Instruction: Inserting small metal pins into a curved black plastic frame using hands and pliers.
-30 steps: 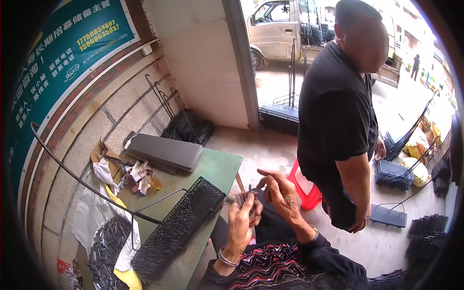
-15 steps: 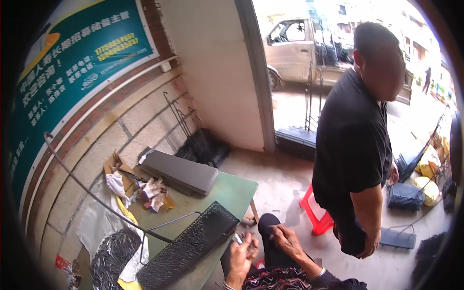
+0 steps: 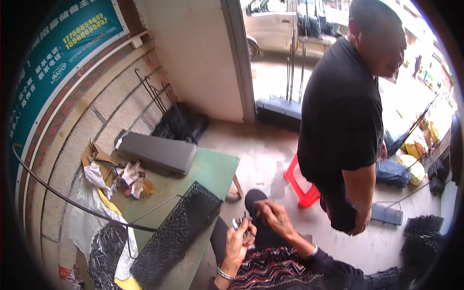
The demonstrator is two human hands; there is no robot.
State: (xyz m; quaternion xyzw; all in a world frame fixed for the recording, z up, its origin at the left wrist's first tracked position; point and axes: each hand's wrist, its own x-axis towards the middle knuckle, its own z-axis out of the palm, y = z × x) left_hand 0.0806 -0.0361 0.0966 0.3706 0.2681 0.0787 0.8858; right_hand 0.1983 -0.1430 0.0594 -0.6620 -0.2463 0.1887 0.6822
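Note:
My left hand [image 3: 236,247] is closed around a small shiny metal piece [image 3: 236,223], and a thin dark tip sticks up between its fingers. What kind of piece it is cannot be made out. Just right of it, my right hand [image 3: 276,218] hovers over my dark-trousered leg with its fingers curled in; anything between them is hidden. Left of both hands, a long black mesh-patterned tray [image 3: 179,231] with a thin wire handle lies slantwise on the green table [image 3: 209,178].
Grey flat panels [image 3: 157,151], crumpled gloves [image 3: 134,180] and a sack of dark metal strips [image 3: 108,256] occupy the table. A person in black [image 3: 340,116] stands at right, beside a red stool [image 3: 303,186]. More trays [image 3: 386,214] lie on the floor.
The surroundings have shifted left and up in the picture. My right hand has come closer to my left hand. The left hand keeps its grip on the metal piece.

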